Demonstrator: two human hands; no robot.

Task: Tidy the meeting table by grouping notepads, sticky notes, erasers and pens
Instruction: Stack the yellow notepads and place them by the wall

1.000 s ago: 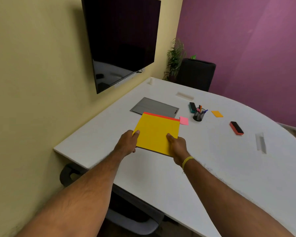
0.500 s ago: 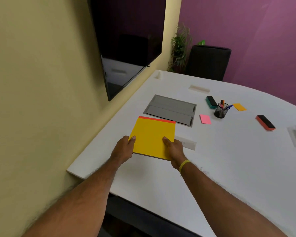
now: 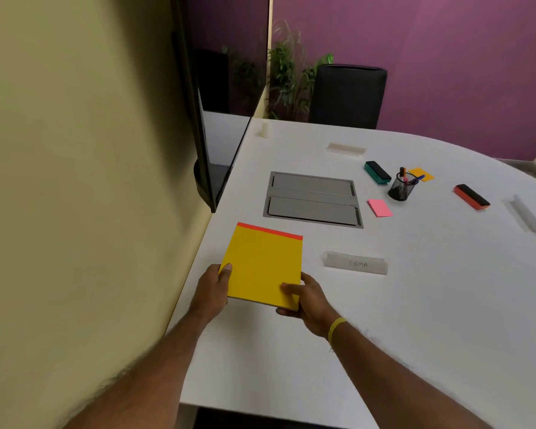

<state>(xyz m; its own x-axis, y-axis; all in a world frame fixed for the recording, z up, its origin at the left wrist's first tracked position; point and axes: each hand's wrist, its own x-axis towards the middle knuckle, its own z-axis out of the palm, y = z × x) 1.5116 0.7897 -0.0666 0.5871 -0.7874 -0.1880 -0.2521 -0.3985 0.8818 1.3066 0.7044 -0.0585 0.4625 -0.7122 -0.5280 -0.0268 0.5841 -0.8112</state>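
Both hands, left hand (image 3: 212, 287) and right hand (image 3: 307, 297), grip yellow notepad (image 3: 263, 264) above table (image 3: 415, 305); erasers (image 3: 377, 172), sticky notes (image 3: 380, 208) still scattered, early stage.

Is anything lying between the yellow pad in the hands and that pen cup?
Yes. Between pad and pen cup lie the pink sticky notes, just before the cup; the grey panel's near corner reaches in too. Both are flat.

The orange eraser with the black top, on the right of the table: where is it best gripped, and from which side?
From above, fingers across its two long sides at mid-length. The orange eraser lies flat, long and narrow, apart from other things on the table, so both sides are free.
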